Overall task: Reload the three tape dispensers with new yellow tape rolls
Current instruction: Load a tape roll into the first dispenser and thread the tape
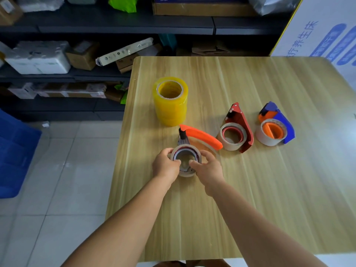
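A stack of yellow tape rolls (170, 101) stands upright on the wooden table (269, 180), far left. In front of it lies an orange-handled dispenser (202, 138) with a spent cardboard core (185, 151) on its wheel. My left hand (165, 166) grips that core from the left and my right hand (208, 168) grips it from the right, thumbs inside the ring. To the right stand a red metal dispenser (241, 124) and a blue and orange dispenser (279, 122), each with an empty cardboard core.
Dark shelves (115, 27) with boxes and foam packaging run behind the table. A blue crate (13, 151) sits on the tiled floor at left. A white printed board (327, 29) leans at the back right.
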A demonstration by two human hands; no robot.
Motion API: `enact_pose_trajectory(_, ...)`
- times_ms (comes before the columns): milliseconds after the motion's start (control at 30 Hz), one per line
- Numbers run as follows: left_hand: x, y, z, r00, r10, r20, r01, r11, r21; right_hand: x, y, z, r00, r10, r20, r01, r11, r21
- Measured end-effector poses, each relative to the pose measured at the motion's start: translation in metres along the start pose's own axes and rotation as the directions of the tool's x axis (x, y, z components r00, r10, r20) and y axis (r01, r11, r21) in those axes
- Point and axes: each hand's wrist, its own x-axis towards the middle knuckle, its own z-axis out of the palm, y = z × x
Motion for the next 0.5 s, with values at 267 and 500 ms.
enact_pose_trajectory(267, 0.001, 0.009, -0.002, 0.999, 0.046, 0.013, -0.047, 0.997, 0.054, 0.01, 0.0, -0.009, 0.993, 0.027, 0.115, -0.031, 0.999, 0.03)
enact_pose_trajectory(500, -0.008, 0.01, 0.005, 0.992, 0.104, 0.073, -0.113, 0.984, 0.138, 0.012, -0.005, -0.018, 0.999, -0.033, -0.006, 0.033, 0.999, -0.008)
